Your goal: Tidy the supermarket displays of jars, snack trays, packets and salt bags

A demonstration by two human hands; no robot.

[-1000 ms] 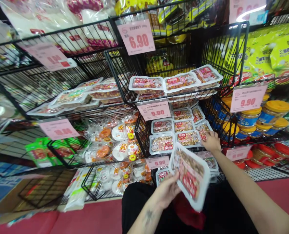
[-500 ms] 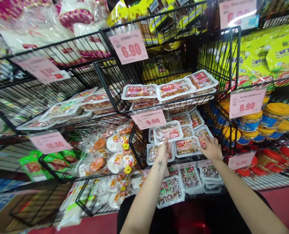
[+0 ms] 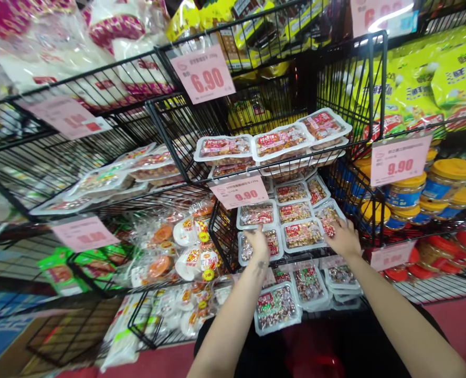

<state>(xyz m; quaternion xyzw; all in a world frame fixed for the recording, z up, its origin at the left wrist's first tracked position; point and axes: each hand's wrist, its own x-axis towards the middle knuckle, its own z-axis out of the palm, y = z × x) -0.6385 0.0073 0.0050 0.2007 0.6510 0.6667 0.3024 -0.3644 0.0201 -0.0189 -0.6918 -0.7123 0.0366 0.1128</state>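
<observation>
My left hand is over a sealed snack tray at the front left of a wire basket, thumb and fingers apart. Its fingertips reach the near edge of the tray behind, a clear-topped pack that lies flat in its row. At the basket's right side my right hand grips the lower right corner of another snack tray, which sits slightly tilted. Between the hands lies a front middle tray, with a similar tray behind it. Part of the right tray is hidden by my fingers.
A shelf just above the hands carries more snack trays and a pink price tag. Below are trays of dark wrapped sweets. Yellow-lidded jars stand to the right, bagged goods to the left. Black wire dividers flank the basket.
The tray that my left hand held raised and tilted now lies in the back left row. That hand has drawn slightly down and released it. My right hand has stayed on its tray.
</observation>
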